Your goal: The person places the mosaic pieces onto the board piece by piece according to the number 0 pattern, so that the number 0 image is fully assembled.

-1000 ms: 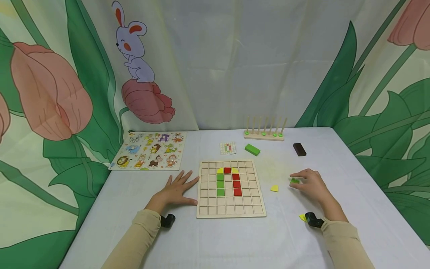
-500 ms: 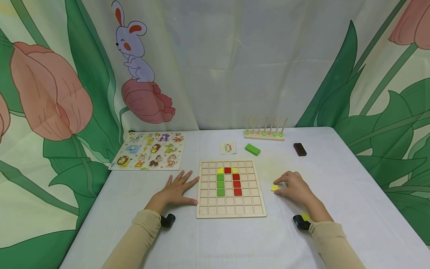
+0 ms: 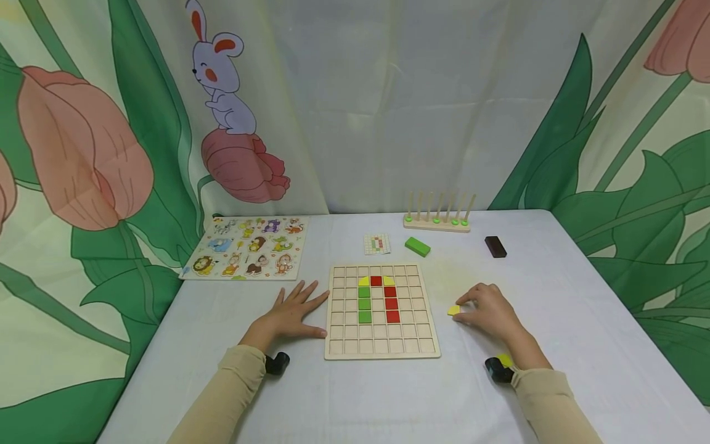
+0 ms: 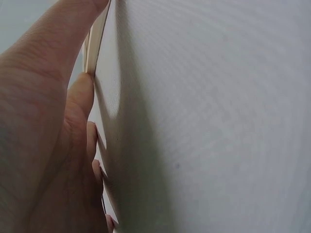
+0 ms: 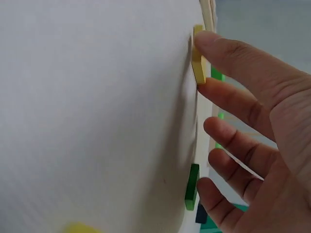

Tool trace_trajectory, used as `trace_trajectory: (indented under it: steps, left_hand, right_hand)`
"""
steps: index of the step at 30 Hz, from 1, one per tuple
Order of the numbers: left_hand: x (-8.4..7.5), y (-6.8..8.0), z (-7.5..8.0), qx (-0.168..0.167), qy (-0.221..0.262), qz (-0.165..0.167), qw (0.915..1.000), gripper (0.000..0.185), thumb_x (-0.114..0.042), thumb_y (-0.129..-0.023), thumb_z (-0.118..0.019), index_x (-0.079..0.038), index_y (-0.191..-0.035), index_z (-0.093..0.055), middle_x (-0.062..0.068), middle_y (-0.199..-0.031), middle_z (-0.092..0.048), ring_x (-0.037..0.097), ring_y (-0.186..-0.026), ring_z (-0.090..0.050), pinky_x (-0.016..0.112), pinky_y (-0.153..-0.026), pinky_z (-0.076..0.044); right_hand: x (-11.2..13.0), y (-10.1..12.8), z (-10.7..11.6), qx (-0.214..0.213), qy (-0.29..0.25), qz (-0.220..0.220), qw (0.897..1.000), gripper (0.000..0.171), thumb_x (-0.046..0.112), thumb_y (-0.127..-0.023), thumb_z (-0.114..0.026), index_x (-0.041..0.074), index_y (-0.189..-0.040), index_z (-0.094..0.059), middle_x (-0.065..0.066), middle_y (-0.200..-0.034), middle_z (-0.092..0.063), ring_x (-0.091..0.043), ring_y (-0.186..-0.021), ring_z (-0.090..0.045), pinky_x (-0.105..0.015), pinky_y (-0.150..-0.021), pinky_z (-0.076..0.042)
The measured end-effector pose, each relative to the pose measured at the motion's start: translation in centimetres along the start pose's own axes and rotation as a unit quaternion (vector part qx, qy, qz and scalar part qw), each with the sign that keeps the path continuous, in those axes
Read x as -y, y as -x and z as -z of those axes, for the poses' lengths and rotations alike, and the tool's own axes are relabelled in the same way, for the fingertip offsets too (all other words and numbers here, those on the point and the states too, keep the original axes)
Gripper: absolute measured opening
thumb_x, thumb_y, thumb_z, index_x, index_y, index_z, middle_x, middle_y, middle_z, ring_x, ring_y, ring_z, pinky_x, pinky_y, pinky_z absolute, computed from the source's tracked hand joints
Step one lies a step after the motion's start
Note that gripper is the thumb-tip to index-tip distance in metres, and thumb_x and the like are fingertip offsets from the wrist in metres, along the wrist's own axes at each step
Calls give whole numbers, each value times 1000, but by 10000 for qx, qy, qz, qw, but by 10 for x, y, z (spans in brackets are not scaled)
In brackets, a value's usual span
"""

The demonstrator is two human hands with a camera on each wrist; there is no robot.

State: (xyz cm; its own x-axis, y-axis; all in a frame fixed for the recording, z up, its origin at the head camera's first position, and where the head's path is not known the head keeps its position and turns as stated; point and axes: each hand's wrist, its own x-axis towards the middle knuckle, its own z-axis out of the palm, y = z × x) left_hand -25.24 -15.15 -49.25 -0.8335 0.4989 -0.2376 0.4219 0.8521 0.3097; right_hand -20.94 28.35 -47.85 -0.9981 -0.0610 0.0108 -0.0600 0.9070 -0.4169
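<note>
My left hand (image 3: 288, 317) lies flat with spread fingers, thumb tip and index fingertip at the left edge of a wooden grid board (image 3: 383, 349). On the board are green tiles (image 3: 364, 304), red tiles (image 3: 391, 304) and rounded yellow tiles near the top of the pattern. To the right of the board, my right hand (image 3: 487, 311) pinches a loose yellow tile (image 5: 198, 70) between thumb and index finger, low over the cloth. A green tile (image 5: 192, 187) shows beside the little finger in the right wrist view; the hand hides it in the head view.
Another yellow tile (image 3: 505, 360) lies by the right wrist. Behind the board are a small pattern card (image 3: 376, 244), a green block (image 3: 417, 246) and a peg stand (image 3: 436, 224). A dark block (image 3: 495, 246) lies back right, an animal puzzle board (image 3: 246, 250) back left.
My right hand has moved left from the green tile to the yellow tile and taken it between thumb and index finger. The left hand has stayed at the board.
</note>
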Motion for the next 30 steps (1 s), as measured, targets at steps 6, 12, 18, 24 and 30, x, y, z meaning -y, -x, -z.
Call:
trace_trajectory:
  steps: [6, 12, 18, 24, 30]
  left_hand:
    - [-2, 0, 1, 40, -86, 62, 9999, 94, -73, -72, -60, -34, -149, -23, 2, -161, -8, 35, -148, 0, 66, -113, 0]
    - [-3, 0, 1, 72, -124, 59, 9999, 93, -73, -72, -59, -35, -149, -23, 2, -161, -7, 35, -148, 0, 66, -113, 0]
    - [-2, 0, 2, 84, -110, 34, 9999, 93, -71, -73, -60, -34, -150, -22, 3, -161, -7, 35, -148, 1, 67, -113, 1]
    - [-3, 1, 2, 70, -92, 19, 9999, 92, -70, -74, -61, -34, -150, -23, 4, -161, -8, 36, -148, 0, 67, -113, 0]
    - [-3, 1, 2, 38, -74, 1, 10000, 92, -70, -74, -61, -33, -150, -23, 4, -161, -7, 36, -148, 1, 67, -113, 1]
  right_hand:
    - [8, 2, -2, -367, 620, 26, 9974, 39, 45, -66, -81, 9, -82, -73, -14, -100, -65, -33, -91, -52, -44, -71, -47]
    - [10, 2, -3, -559, 842, -198, 9947, 40, 51, -66, -79, 13, -71, -71, -11, -91, -64, -30, -83, -50, -42, -64, -45]
    - [16, 1, -4, -445, 903, -109, 9949, 35, 45, -69, -78, 11, -75, -72, -13, -95, -64, -30, -84, -50, -43, -65, -44]
    - [25, -3, -5, -263, 1018, 9, 9945, 30, 33, -71, -78, 9, -88, -73, -16, -101, -63, -33, -90, -52, -47, -70, -46]
    - [26, -4, -7, -181, 805, -44, 9966, 33, 33, -72, -78, 9, -93, -74, -16, -103, -63, -33, -92, -51, -46, -70, -46]
